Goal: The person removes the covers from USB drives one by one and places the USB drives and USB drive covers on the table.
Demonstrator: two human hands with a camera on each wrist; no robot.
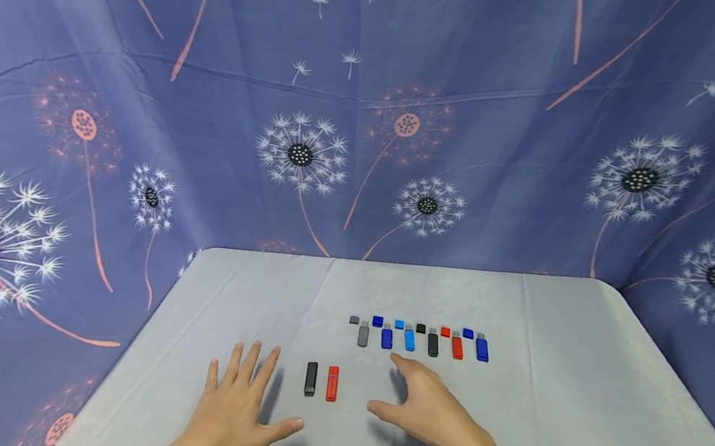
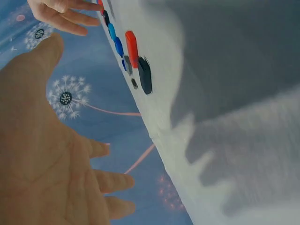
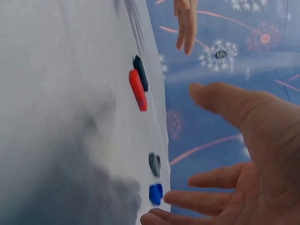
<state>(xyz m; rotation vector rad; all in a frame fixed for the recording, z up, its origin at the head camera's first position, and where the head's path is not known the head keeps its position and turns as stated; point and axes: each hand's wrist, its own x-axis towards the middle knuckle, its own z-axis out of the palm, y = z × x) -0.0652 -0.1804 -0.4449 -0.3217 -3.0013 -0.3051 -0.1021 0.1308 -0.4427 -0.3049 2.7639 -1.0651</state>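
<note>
My left hand (image 1: 232, 410) hovers over the table with fingers spread, holding nothing. Just right of its fingertips lie a black capped USB flash drive (image 1: 311, 379) and a red capped one (image 1: 332, 383), side by side. My right hand (image 1: 435, 413), thumb and forefinger apart, is also empty; its shadow falls on the cloth below. Beyond its forefinger runs a row of several uncapped USB flash drives: grey (image 1: 363, 335), dark blue (image 1: 387, 338), light blue (image 1: 409, 340), black (image 1: 433, 344), red (image 1: 457, 347) and blue (image 1: 482, 349). Both palms show in the wrist views.
Behind the uncapped drives sit their loose caps, among them a grey cap (image 1: 354, 320), a light blue cap (image 1: 399, 325) and a red cap (image 1: 445, 332). A white cloth covers the table (image 1: 588, 393). Blue dandelion-print fabric (image 1: 508, 159) hangs around its back and sides.
</note>
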